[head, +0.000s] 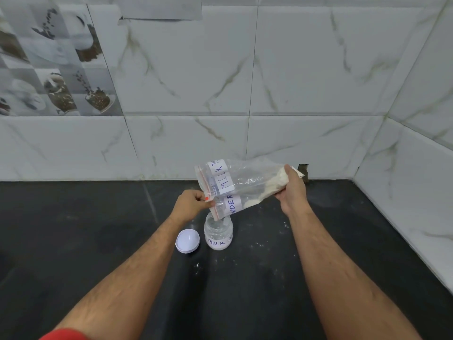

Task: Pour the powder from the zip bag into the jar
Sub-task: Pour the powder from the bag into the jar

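Observation:
A clear zip bag [247, 182] with white "MILK POWDER" labels hangs tilted over a small clear jar [219, 233] on the black counter. The bag's open, red-striped mouth dips into the jar's neck. White powder sits mostly in the raised far end of the bag, and a little shows in the jar's bottom. My left hand [192, 203] pinches the bag's mouth edge just above the jar. My right hand [293, 188] grips the bag's raised bottom end, which is full of powder.
A white round lid [187, 240] lies upside down on the black counter [98, 229] just left of the jar. Powder specks dot the counter around and in front of the jar. Tiled walls close the back and the right side.

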The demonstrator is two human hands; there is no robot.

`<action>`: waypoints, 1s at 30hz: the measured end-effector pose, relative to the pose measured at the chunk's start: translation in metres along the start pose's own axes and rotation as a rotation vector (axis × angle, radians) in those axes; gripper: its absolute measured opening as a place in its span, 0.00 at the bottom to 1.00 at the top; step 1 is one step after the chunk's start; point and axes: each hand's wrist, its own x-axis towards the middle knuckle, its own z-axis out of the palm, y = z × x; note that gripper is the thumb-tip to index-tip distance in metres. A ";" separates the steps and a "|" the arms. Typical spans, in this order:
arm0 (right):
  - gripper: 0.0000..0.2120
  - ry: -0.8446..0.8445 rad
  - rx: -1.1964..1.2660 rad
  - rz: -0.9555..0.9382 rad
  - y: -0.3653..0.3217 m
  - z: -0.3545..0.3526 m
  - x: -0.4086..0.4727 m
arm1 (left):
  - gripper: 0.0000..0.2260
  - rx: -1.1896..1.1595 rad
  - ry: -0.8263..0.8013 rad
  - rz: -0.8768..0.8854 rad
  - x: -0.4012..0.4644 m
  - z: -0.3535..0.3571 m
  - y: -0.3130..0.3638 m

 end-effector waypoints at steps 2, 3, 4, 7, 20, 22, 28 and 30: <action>0.07 -0.007 -0.061 -0.009 0.000 0.005 -0.002 | 0.20 -0.044 -0.015 -0.022 -0.001 0.003 -0.012; 0.06 -0.006 -0.078 -0.013 0.001 0.007 -0.003 | 0.21 -0.064 -0.016 -0.032 -0.003 0.004 -0.016; 0.05 -0.003 -0.087 -0.017 0.001 0.009 -0.005 | 0.21 -0.081 -0.008 -0.042 -0.005 0.005 -0.018; 0.05 -0.011 -0.127 -0.026 0.000 0.017 -0.008 | 0.19 -0.125 0.028 -0.064 -0.008 0.011 -0.024; 0.07 -0.150 -0.341 -0.147 -0.002 0.044 -0.019 | 0.29 -0.255 0.038 -0.103 -0.007 0.023 -0.065; 0.07 -0.156 -0.344 -0.154 -0.002 0.046 -0.021 | 0.30 -0.269 0.044 -0.100 -0.007 0.024 -0.067; 0.07 -0.178 -0.372 -0.211 -0.002 0.054 -0.025 | 0.21 -0.299 0.051 -0.138 -0.013 0.028 -0.062; 0.08 -0.192 -0.385 -0.227 -0.003 0.057 -0.028 | 0.20 -0.315 0.053 -0.149 -0.015 0.030 -0.060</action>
